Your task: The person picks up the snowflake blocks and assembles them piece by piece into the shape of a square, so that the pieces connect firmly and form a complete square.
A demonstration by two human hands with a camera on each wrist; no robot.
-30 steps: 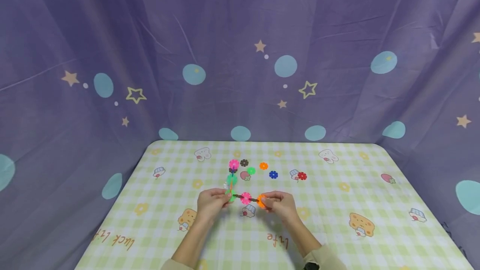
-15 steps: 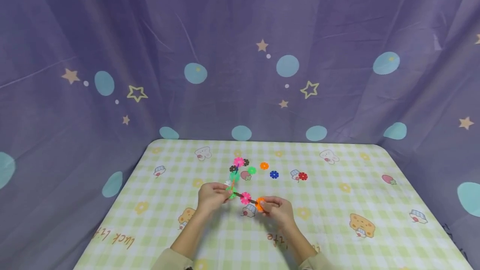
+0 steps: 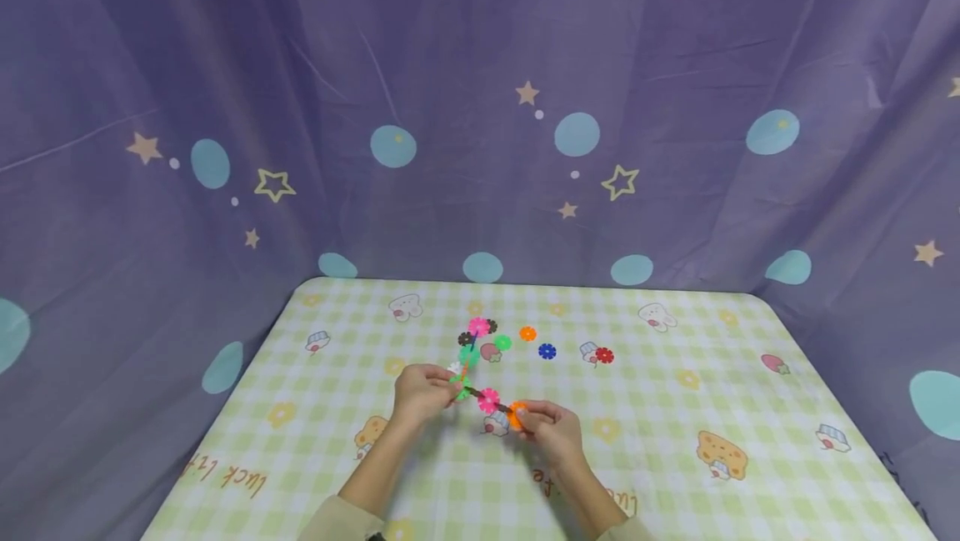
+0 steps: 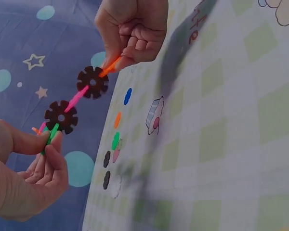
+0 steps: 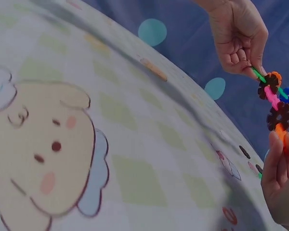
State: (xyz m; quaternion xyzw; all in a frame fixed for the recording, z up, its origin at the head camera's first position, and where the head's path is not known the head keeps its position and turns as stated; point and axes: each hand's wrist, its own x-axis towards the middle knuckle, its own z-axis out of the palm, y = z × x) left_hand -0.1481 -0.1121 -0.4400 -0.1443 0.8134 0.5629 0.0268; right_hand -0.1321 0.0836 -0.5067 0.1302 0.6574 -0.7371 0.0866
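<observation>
Both hands hold a bent chain of slotted plastic snowflake discs above the table. My left hand [image 3: 422,396] pinches a green disc [image 3: 462,389] between thumb and fingers at the bend. My right hand [image 3: 553,433] pinches the orange disc [image 3: 515,417] at the near end. Between the hands run a pink disc [image 3: 489,400] and two dark brown discs, one of them the brown disc [image 4: 92,82] beside the right fingers in the left wrist view. Past the left hand the chain continues away through a teal disc [image 3: 469,354] to a pink end disc [image 3: 478,326].
Loose discs lie flat beyond the hands: an orange disc [image 3: 528,333], a blue disc [image 3: 547,351], a red disc [image 3: 604,355], a light green disc [image 3: 503,343], a white one and two brown ones. A checked cloth [image 3: 645,408] covers the table; a purple curtain [image 3: 480,199] hangs behind.
My right hand has come slightly nearer the body with the orange disc, so the chain slants more. Its far end has shifted a little right. Both hands keep their grip.
</observation>
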